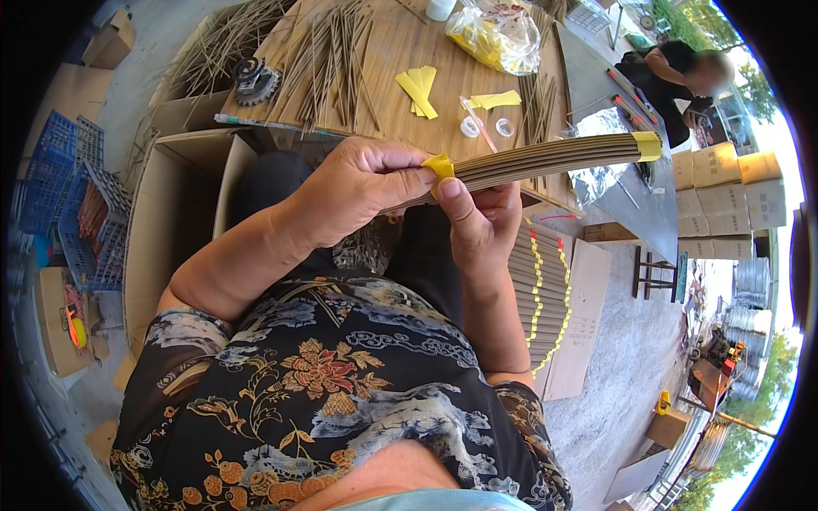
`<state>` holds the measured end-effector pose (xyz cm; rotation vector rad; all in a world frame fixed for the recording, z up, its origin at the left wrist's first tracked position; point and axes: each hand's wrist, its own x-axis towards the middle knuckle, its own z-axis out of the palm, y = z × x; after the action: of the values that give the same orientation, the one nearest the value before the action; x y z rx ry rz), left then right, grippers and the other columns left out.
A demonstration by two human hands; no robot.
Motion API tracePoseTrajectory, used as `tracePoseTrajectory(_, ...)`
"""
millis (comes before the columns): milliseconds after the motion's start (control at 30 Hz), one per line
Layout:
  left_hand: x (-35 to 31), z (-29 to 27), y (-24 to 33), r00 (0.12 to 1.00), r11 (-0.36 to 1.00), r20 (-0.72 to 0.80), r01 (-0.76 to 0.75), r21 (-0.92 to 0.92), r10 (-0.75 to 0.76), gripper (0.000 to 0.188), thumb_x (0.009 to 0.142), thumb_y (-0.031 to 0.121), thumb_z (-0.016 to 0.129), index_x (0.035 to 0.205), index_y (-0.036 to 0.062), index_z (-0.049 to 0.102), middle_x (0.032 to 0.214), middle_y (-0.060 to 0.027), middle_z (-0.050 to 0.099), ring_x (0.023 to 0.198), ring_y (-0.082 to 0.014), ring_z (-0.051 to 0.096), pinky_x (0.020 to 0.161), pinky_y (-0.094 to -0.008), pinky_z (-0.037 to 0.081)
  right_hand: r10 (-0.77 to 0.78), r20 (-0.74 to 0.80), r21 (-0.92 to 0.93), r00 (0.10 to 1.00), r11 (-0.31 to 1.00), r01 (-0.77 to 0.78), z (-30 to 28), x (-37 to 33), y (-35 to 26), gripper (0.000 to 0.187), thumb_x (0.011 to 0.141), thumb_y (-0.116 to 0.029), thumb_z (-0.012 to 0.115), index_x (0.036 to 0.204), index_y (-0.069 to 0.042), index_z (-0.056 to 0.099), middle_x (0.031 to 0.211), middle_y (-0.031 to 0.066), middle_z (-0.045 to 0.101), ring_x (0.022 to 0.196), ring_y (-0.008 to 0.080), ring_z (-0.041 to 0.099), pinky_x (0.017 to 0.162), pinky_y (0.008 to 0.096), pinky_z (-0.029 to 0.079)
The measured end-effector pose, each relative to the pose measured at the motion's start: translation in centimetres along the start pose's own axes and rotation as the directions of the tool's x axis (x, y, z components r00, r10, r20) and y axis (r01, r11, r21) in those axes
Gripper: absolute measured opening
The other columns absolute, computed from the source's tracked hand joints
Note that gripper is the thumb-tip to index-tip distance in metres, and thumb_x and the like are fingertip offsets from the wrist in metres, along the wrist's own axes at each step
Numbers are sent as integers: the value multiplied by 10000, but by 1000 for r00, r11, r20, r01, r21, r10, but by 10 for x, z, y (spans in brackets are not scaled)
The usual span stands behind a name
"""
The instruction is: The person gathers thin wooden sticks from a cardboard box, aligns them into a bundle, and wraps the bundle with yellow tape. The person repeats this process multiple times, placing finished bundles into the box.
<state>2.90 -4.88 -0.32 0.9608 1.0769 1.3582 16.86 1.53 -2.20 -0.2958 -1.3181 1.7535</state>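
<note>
A bundle of thin brown incense sticks [554, 159] lies across both my hands, above the near edge of the table. One yellow paper band [649, 146] wraps its right end. Around the bundle between my hands is a second yellow paper strip [440, 165]. My left hand [371, 183] is closed, its thumb and forefinger pinching that strip. My right hand [484, 223] grips the bundle from below, the thumb pressed near the strip. The bundle's left end is mostly hidden behind my left hand.
Loose sticks [334, 53], yellow paper strips [417, 90], tape rolls [469, 127] and a plastic bag [494, 38] lie on the wooden table [388, 64]. Banded bundles [545, 285] stand at right. An open carton [175, 200] and blue crates [89, 204] are left. Another person [682, 81] sits far right.
</note>
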Motion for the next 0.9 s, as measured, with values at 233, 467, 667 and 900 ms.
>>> tracePoseTrajectory(233,-1,-2,1,996,991,26,87,-106,-85,249,830,126,570,1020,-34,589,814,-24,600,702,-44,524,616,-159,422,5,18,-32,1000,999,-4,-4,-1,2,352,789,-24,614,1077,-2,413,1009,101,556,919,145,540,822,269,436)
tracePoseTrajectory(467,0,0,1,991,967,15,131,-217,-131,196,817,107,567,974,-7,592,827,-39,605,712,-71,550,660,-200,449,78,37,-87,996,993,-74,-16,-3,1,360,758,-11,649,1059,-6,450,963,75,580,892,124,549,804,248,435)
tracePoseTrajectory(667,1,-9,-5,962,907,122,271,-322,-244,212,768,115,625,931,-16,586,786,-49,598,672,-97,561,621,-206,459,-22,141,-211,990,976,52,-27,0,0,407,705,-8,694,1053,-8,483,912,38,601,843,103,551,819,248,413)
tracePoseTrajectory(900,2,-7,-1,923,865,185,381,-327,-337,186,756,124,635,881,-4,586,752,-50,599,628,-118,563,591,-233,466,-133,243,-146,961,974,171,-30,6,-1,279,644,-15,729,884,-23,586,854,31,578,839,143,521,915,339,329)
